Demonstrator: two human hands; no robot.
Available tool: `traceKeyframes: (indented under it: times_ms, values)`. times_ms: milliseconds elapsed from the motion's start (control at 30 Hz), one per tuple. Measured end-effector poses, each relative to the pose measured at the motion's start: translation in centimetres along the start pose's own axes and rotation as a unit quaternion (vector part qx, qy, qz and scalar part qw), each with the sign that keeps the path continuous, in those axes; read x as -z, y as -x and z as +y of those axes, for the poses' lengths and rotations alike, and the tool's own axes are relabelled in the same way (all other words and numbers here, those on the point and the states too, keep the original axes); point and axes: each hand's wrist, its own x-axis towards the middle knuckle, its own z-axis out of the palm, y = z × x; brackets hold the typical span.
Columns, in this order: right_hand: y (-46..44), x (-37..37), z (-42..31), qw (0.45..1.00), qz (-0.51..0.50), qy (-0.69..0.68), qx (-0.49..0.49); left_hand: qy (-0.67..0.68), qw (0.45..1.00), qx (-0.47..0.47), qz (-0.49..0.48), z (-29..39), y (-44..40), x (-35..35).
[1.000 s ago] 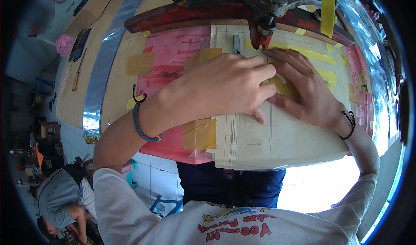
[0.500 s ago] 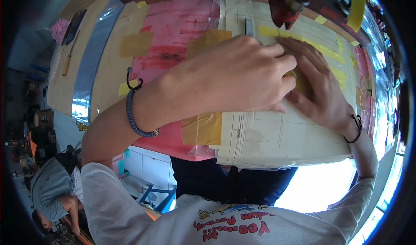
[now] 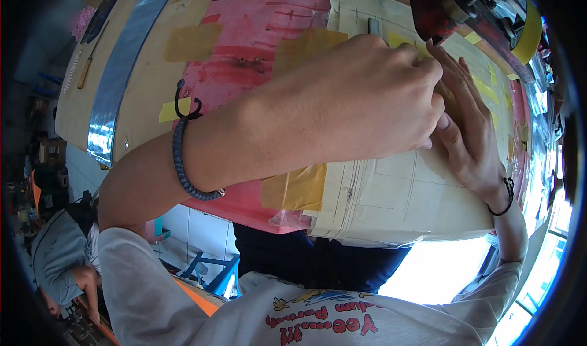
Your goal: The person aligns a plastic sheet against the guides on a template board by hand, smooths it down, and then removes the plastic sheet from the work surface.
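Observation:
My left hand (image 3: 391,98), with a braided bracelet (image 3: 184,162) on its wrist, reaches in from the left above the cream board (image 3: 385,193). Its fingers are curled closed, and whatever they pinch is hidden. Right beside its knuckles, my right hand (image 3: 471,126) lies on the board with fingers stretched out and thumb apart. Yellow tape strips (image 3: 486,91) and pencil lines mark the board. A small metal strip (image 3: 373,26) lies beyond my left knuckles. The red metal frame (image 3: 428,10) stands just past my right fingertips.
Brown tape (image 3: 296,187) joins the board to a pink sheet (image 3: 232,65). Further left are a clear plastic strip (image 3: 125,58) and a wooden-handled tool (image 3: 84,74). A loop of yellow tape (image 3: 529,34) hangs at upper right. Another person (image 3: 61,254) bends down at lower left.
The view has shifted, so the red frame sits further up and right. My left hand has closed up more, nearer my right hand, which stays on the board.

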Motion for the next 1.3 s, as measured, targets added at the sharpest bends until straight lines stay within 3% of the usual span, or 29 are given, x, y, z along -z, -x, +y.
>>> traceKeyframes:
  times_ms: [100,1300]
  values:
    - [-0.4,0.4,-0.5,0.999,-0.043,0.012,0.011,-0.056,0.998,-0.025,-0.032,0.0,0.1,0.5]
    - [-0.3,0.1,-0.8,1.0,-0.027,0.001,-0.009,-0.07,0.997,-0.01,0.018,0.3,0.1,0.0]
